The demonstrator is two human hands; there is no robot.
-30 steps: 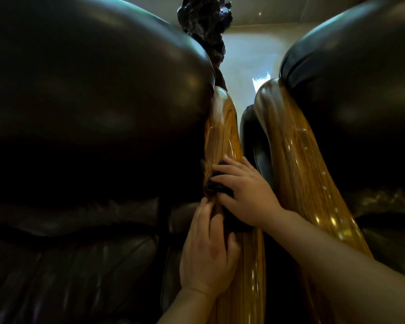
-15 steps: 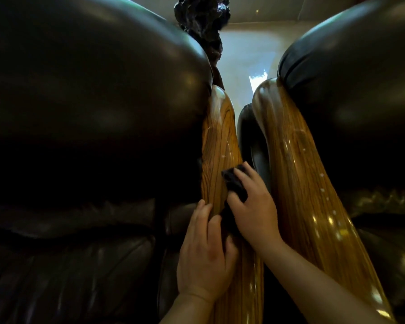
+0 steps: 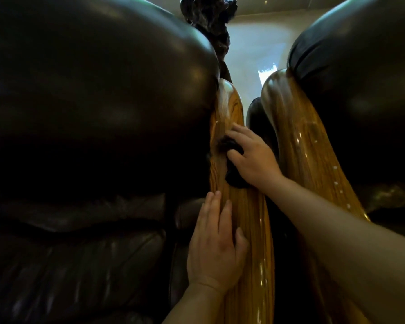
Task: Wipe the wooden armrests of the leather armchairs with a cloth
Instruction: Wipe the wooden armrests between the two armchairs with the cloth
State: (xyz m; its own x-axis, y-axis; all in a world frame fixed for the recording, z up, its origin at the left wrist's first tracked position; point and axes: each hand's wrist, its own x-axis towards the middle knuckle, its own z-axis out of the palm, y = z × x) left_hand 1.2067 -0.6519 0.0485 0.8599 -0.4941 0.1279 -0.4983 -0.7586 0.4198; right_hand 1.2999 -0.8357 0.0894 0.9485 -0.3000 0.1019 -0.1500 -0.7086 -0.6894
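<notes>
Two glossy wooden armrests run away from me side by side. The left armrest point(image 3: 229, 113) belongs to the dark leather armchair point(image 3: 91, 113) on the left, the right armrest point(image 3: 299, 146) to the armchair point(image 3: 365, 90) on the right. My right hand point(image 3: 253, 157) presses a dark cloth point(image 3: 232, 160) onto the left armrest about halfway along. Only bits of the cloth show under the fingers and palm. My left hand point(image 3: 215, 246) lies flat on the same armrest nearer to me, fingers together, holding nothing.
A narrow dark gap point(image 3: 255, 118) separates the two armrests. A dark carved wooden ornament point(image 3: 211, 22) rises beyond the left armchair's back. Pale shiny floor point(image 3: 255, 45) shows past the armrest ends.
My right hand has slid the cloth farther up the left armrest, away from me. My left hand has stayed at about the same place on the wood.
</notes>
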